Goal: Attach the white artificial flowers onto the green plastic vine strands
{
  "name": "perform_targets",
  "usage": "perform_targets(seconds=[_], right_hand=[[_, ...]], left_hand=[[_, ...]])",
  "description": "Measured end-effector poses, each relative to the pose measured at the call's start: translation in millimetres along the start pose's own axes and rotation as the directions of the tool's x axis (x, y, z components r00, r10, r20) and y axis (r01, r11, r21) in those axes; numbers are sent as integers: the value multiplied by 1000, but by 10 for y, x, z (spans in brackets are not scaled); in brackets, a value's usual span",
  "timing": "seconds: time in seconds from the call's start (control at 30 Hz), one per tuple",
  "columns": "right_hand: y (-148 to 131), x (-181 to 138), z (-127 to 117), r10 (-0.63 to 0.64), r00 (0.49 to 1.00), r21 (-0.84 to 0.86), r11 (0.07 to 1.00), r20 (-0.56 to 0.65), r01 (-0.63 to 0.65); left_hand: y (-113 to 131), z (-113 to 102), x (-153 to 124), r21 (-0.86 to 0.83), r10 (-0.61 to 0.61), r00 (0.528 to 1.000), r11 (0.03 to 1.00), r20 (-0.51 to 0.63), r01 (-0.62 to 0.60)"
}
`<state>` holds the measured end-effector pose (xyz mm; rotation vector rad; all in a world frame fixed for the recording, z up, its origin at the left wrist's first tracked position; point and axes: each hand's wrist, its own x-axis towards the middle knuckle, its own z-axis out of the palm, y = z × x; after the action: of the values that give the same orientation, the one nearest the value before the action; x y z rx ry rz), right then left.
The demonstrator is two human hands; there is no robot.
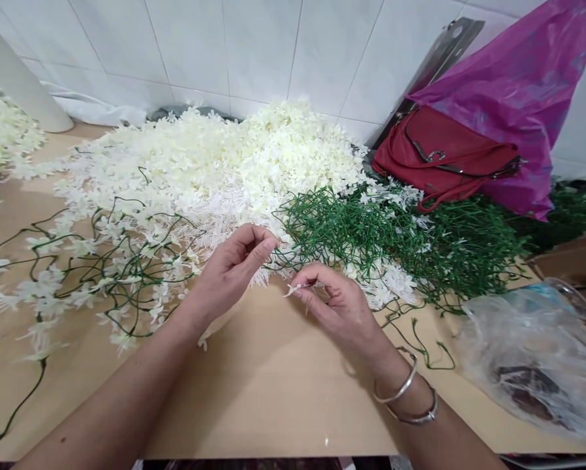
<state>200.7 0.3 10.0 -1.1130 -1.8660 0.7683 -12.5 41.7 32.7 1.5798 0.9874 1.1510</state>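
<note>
My right hand [339, 310] pinches a small white artificial flower piece [293, 289] between thumb and forefinger, just above the table. Up and to the left, my left hand [241, 271] has thumb and forefinger pressed together; what they hold, if anything, is too small to make out. Beyond both hands lies a big heap of cream-white artificial petals [293, 140], with thin white stamen-like strands [219, 205] at its front. A tangle of green plastic stems [342, 225] sits behind my right hand. Left of my left hand are flowers joined on green stems [131, 287].
On the right, a red handbag [449, 147] and a purple plastic bag [523, 98] stand against the tiled wall [258, 46]. A clear plastic bag [532, 359] lies at the front right, near loose green stems [423, 346]. A white roll [23, 78] stands at the far left.
</note>
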Motion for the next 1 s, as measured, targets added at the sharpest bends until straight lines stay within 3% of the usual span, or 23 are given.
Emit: perform_targets(seconds=[0.1, 0.2, 0.3, 0.37, 0.5, 0.6, 0.67, 0.73, 0.77, 0.83, 0.93, 1.0], right_hand=[[-39, 13, -27, -44, 999, -9, 999, -11, 44], [-62, 19, -31, -69, 998, -38, 997, -5, 69], [-52, 25, -20, -89, 996, -60, 994, 26, 90], [-41, 28, -15, -108, 992, -68, 991, 65, 113], [-41, 31, -18, -133, 989, -92, 986, 60, 138], [-51, 37, -45, -136, 974, -69, 990, -184, 125], [-44, 53, -91, -116, 888, -27, 993, -445, 116], [-17, 80, -165, -81, 768, -1, 995, -635, 103], [2, 95, -211, -61, 731, -2, 997, -680, 81], [46, 116, -308, -73, 709, -116, 993, -702, -13], [90, 115, -420, -87, 697, -327, 919, -711, -219], [89, 101, -447, -153, 695, -438, 863, -702, -252]], left_hand=[[-1, -2, -6, 31, 27, 998, 999, 57, -29], [-22, 36, -31, 131, 117, 985, 982, 130, -135], [-56, 85, -47, 230, 198, 973, 948, 122, -221], [-81, 100, -46, 166, 172, 983, 969, 68, -181], [-107, 57, -6, -141, 8, 991, 990, -130, -26], [-99, -10, 41, -265, -86, 944, 964, -319, -1], [-84, -40, 62, -317, -116, 924, 949, -364, -5], [-60, -47, 66, -344, -130, 937, 939, -326, 11], [-45, -42, 62, -346, -129, 949, 938, -289, 22], [-17, -21, 48, -327, -127, 971, 943, -204, 54], [1, 15, 29, -265, -145, 985, 957, -92, 116], [-8, 29, 27, -234, -157, 986, 962, -64, 138]])
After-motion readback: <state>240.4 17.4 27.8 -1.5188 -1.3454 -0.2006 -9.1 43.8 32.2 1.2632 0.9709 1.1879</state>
